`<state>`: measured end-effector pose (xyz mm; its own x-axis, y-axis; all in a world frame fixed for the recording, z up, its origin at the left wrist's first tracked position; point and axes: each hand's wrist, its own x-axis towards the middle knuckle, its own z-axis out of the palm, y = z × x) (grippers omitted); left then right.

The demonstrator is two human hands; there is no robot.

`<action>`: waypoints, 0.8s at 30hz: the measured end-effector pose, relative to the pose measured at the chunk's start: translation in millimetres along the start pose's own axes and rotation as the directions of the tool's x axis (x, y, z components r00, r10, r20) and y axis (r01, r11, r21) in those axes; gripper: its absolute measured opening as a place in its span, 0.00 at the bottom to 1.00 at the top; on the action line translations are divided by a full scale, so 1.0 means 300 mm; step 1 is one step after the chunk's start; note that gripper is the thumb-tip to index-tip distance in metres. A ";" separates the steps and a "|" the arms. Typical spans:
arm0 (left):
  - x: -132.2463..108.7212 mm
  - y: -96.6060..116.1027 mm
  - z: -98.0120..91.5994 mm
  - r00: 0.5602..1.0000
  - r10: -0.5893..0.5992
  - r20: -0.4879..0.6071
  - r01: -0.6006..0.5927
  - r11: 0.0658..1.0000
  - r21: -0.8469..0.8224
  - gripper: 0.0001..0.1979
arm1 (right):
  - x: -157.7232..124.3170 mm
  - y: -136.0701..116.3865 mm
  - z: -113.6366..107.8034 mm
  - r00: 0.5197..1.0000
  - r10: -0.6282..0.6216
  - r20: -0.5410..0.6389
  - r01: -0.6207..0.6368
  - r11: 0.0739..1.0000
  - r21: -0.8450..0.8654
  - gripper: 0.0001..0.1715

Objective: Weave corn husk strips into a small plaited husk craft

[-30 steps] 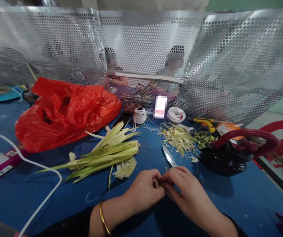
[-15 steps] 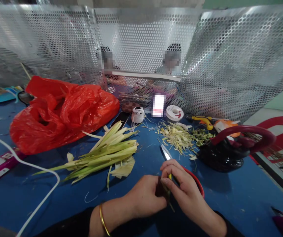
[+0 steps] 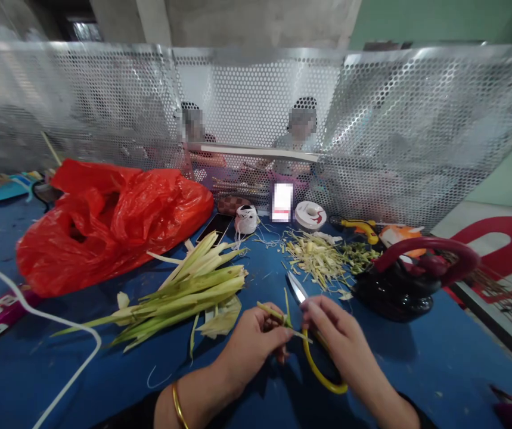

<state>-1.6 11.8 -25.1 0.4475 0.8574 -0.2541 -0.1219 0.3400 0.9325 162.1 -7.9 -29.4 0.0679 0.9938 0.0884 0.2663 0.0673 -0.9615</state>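
My left hand (image 3: 258, 342), with a gold bangle at its wrist, pinches a narrow green piece of plant (image 3: 278, 314), perhaps a folded leaf strip. Close to its right, my right hand (image 3: 340, 333) is closed on a pair of scissors (image 3: 299, 289). The silver blades point up and away, and a yellow handle loop hangs below the fingers. A bundle of pale green corn husks (image 3: 193, 292) lies left of my hands. Beyond the scissors' tips is a heap of cut husk shreds (image 3: 316, 256).
A red plastic bag (image 3: 117, 226) and a white cable (image 3: 81, 363) lie left. At the back are white string (image 3: 247, 220), a white spool (image 3: 310, 214) and a lit phone (image 3: 282, 202) before a perforated metal screen (image 3: 256, 89). A dark pot with a maroon handle (image 3: 399, 292) stands right.
My hands have moved slightly apart. The green piece now shows in my left fingers, and the scissors have turned in my right hand so the yellow loop shows. The view has tilted up.
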 end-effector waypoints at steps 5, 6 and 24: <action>-0.008 0.008 0.005 1.000 0.001 -0.001 -0.001 0.996 -0.094 0.14 | -0.042 0.004 0.050 0.982 -0.009 0.186 0.003 0.999 0.034 0.15; -0.008 0.005 0.006 1.000 -0.004 -0.003 0.004 0.994 -0.108 0.15 | -0.046 0.004 0.055 0.984 -0.017 0.176 0.011 0.999 0.034 0.15; -0.007 -0.031 0.009 0.987 0.116 -0.111 -0.080 0.956 0.281 0.21 | -0.024 0.006 0.075 0.958 0.243 0.153 -0.280 0.906 0.316 0.28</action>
<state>1.2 5.8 -32.6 0.3288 0.9287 -0.1716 0.0962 0.1478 0.9843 140.3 -13.1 -37.6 -0.0171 0.9819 -0.1888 -0.0818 -0.1895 -0.9785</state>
